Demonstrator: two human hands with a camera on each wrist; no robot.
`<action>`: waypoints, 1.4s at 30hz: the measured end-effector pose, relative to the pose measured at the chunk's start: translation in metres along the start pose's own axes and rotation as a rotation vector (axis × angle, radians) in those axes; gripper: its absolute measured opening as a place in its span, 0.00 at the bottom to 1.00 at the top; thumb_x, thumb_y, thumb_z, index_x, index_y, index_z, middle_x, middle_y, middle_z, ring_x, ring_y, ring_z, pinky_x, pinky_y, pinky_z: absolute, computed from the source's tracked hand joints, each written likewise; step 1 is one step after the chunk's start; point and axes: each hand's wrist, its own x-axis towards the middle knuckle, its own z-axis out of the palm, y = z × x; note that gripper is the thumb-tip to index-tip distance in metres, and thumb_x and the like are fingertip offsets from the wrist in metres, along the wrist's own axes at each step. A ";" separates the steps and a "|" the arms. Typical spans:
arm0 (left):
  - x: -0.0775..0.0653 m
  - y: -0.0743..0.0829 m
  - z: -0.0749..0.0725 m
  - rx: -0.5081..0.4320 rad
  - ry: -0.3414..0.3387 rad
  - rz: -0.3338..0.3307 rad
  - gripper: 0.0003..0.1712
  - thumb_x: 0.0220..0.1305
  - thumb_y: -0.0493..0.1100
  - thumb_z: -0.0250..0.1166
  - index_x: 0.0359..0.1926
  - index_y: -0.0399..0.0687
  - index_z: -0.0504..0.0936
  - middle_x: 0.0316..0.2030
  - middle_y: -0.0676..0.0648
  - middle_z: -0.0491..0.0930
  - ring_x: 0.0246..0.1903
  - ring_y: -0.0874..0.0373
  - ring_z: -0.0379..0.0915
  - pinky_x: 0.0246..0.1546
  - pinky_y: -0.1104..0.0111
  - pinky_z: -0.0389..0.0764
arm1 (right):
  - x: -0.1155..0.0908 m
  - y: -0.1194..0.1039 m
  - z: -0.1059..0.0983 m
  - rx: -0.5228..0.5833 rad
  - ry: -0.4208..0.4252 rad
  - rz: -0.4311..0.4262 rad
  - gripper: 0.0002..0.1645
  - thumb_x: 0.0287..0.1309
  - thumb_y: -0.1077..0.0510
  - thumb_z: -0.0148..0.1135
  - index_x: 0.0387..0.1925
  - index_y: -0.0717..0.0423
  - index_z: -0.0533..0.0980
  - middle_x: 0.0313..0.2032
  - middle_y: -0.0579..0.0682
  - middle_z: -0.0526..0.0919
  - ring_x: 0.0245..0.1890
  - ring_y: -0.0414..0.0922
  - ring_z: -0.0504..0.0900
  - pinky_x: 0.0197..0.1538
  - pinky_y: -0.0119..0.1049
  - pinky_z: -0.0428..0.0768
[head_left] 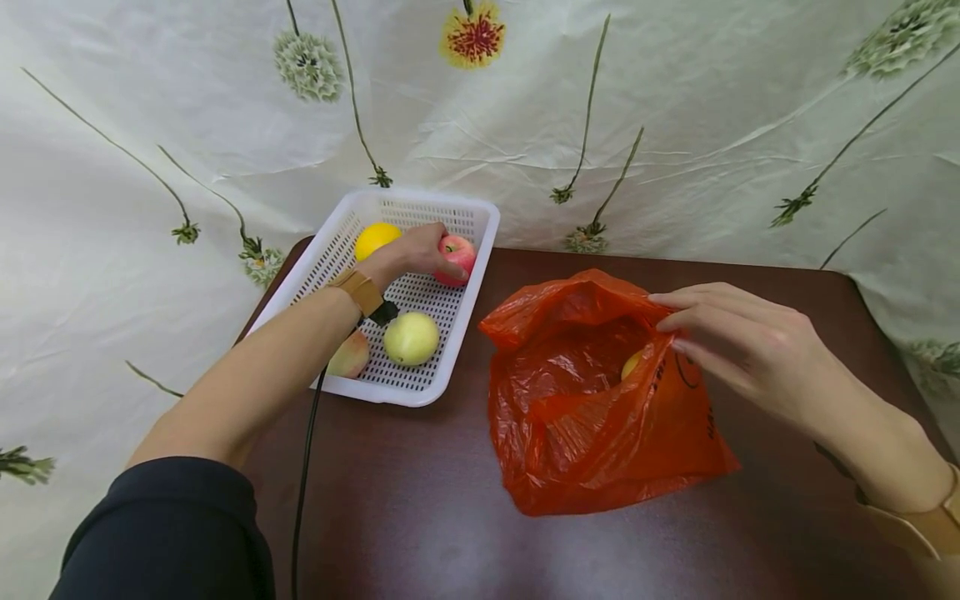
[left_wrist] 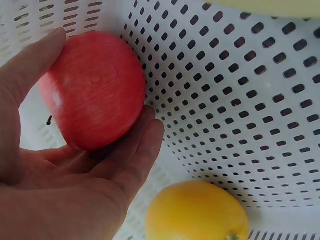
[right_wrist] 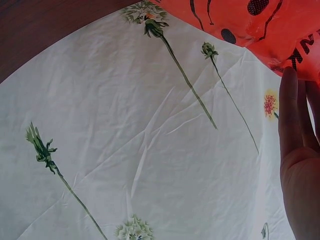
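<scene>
Red skin shows on an apple [head_left: 462, 250], grasped by the fingers of the left hand [head_left: 416, 248] inside the white basket [head_left: 420, 392]. At the rim of the orange-red plastic bag [head_left: 577, 454] on the desk [head_left: 405, 500], the edge is pinched by the right hand [head_left: 765, 350]. Picking up seems in hand; lifting over the basket wall and lowering into the bag's mouth would then be called for.

Red apple [left_wrist: 95, 90], white basket [head_left: 461, 312], black-printed red bag [head_left: 585, 442], flowered cloth [head_left: 487, 117].
</scene>
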 end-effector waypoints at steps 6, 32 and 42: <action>0.002 0.000 0.000 -0.010 0.011 -0.009 0.43 0.43 0.57 0.74 0.54 0.41 0.64 0.43 0.42 0.71 0.41 0.48 0.67 0.43 0.61 0.70 | 0.001 0.000 0.000 0.007 0.005 -0.001 0.22 0.65 0.44 0.50 0.36 0.57 0.81 0.46 0.53 0.81 0.43 0.50 0.79 0.54 0.25 0.67; -0.019 -0.001 -0.007 -0.017 0.088 -0.002 0.41 0.41 0.58 0.74 0.50 0.39 0.68 0.41 0.43 0.73 0.38 0.49 0.68 0.38 0.62 0.73 | 0.003 0.000 0.005 0.016 0.004 -0.016 0.21 0.65 0.45 0.50 0.36 0.56 0.81 0.46 0.53 0.81 0.43 0.50 0.79 0.54 0.25 0.67; -0.033 -0.006 -0.017 -0.060 0.124 0.025 0.39 0.41 0.60 0.73 0.47 0.41 0.69 0.40 0.43 0.73 0.38 0.49 0.67 0.35 0.62 0.73 | 0.003 0.002 0.008 0.021 0.021 -0.032 0.21 0.65 0.45 0.51 0.36 0.56 0.81 0.46 0.53 0.81 0.43 0.51 0.79 0.54 0.26 0.67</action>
